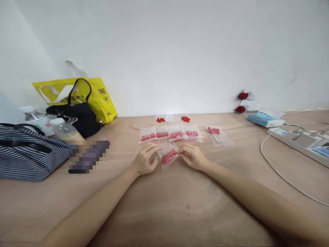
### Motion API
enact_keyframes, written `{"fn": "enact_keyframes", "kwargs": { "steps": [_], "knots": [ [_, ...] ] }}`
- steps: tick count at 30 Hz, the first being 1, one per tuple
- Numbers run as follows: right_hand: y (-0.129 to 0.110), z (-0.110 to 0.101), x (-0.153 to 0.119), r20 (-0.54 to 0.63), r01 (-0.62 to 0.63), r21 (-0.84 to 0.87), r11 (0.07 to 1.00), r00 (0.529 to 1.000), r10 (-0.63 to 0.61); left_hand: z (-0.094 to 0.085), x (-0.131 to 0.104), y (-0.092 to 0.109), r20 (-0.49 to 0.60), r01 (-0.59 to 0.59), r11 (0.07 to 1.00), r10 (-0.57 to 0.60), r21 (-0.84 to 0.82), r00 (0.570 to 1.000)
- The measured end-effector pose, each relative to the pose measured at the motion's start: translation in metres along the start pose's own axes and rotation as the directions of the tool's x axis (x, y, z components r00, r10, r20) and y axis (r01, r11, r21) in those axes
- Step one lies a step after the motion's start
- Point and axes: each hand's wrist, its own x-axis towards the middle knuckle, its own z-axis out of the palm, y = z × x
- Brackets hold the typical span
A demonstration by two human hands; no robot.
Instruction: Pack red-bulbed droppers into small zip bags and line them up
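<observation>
Between my hands is a small clear plastic bag (169, 155) with several red-tipped thin sticks in it, tilted on the wooden table. My right hand (193, 156) pinches the bag's right edge between thumb and fingers. My left hand (146, 160) is at the bag's left side, fingers curved and thumb apart, with a fingertip close to its upper left edge. Just beyond lies a row of similar bags: one at the left (148, 135), two in the middle (162, 133) (176, 133) and a stack at the right (192, 133). A further bag (220, 136) lies apart to the right.
Two small groups of red pieces (160, 119) (185, 119) lie on clear bags near the wall. At left are a striped bag (33, 154), bottles (66, 132), a black bag (79, 118) and a yellow bag (104, 103). Tissues (266, 119) and a power strip (295, 139) with a cable stand at right.
</observation>
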Motion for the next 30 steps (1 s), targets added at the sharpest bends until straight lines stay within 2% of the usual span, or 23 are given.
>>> {"fn": "enact_keyframes", "kwargs": {
  "steps": [3, 6, 9, 12, 16, 22, 25, 28, 30],
  "knots": [
    [0.003, 0.003, -0.006, 0.033, 0.001, -0.133, 0.991, 0.999, 0.003, -0.003, -0.004, 0.008, 0.121, -0.034, 0.998, 0.040, -0.052, 0.992],
    [0.005, 0.000, -0.008, 0.061, 0.031, -0.250, 0.968, 0.998, -0.016, -0.005, -0.005, 0.012, 0.133, -0.103, 0.992, 0.111, -0.071, 0.985],
    [0.008, -0.004, -0.009, 0.139, 0.113, -0.301, 0.947, 0.988, -0.073, -0.005, -0.003, 0.013, 0.155, -0.193, 0.975, 0.209, -0.113, 0.966],
    [0.011, -0.009, -0.012, 0.180, 0.165, -0.337, 0.927, 0.978, -0.109, -0.003, -0.002, 0.014, 0.149, -0.226, 0.965, 0.245, -0.132, 0.958],
    [0.014, -0.012, -0.015, 0.160, 0.156, -0.398, 0.904, 0.982, -0.099, 0.002, -0.002, 0.017, 0.118, -0.251, 0.966, 0.258, -0.071, 0.959],
    [0.010, -0.005, -0.013, 0.085, -0.064, -0.275, 0.959, 0.992, 0.090, 0.005, 0.000, 0.019, 0.055, -0.330, 0.942, 0.327, 0.066, 0.944],
    [0.004, -0.001, -0.011, 0.073, -0.109, -0.255, 0.961, 0.989, 0.132, 0.005, 0.001, 0.020, 0.026, -0.328, 0.933, 0.328, 0.147, 0.944],
    [0.001, -0.001, -0.009, 0.064, -0.062, -0.317, 0.946, 0.994, 0.086, 0.003, 0.000, 0.018, 0.010, -0.361, 0.913, 0.366, 0.189, 0.931],
    [0.001, -0.003, -0.009, 0.070, 0.031, -0.379, 0.925, 0.998, -0.004, 0.002, -0.001, 0.015, 0.000, -0.386, 0.897, 0.395, 0.213, 0.918]
  ]
}}
